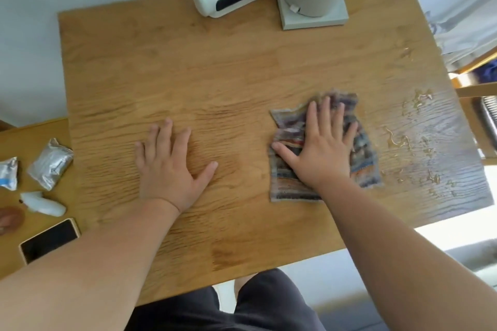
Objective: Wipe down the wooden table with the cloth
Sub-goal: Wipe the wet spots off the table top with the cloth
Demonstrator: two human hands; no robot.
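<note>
The cloth [367, 166] is spread flat on the wooden table [215, 62], right of the middle and somewhat towards the near edge. Pooled droplets [403, 140] are scattered just beside it on the right. The cloth is judged to be thin, soft and light, probably damp, with no stiffness of its own. If pushed from one edge, it can be expected to bunch or fold over. It is best controlled by broad pressure over its middle, so that the whole patch is dragged along. A pinch at a corner would be needed only for lifting or refolding. On the wet wood, some sliding under the palm should be allowed for.

The right hand [320, 148] is laid palm down on the cloth. Its fingers [326, 113] are held straight and spread, pointing far, and the thumb is stretched out to the left. Nothing is clamped; the cloth is only pressed. The left hand [169, 166] is laid flat on bare wood, well apart from the cloth on its left, with fingers [165, 134] apart and nothing held. Both forearms are extended from the near edge.
</note>
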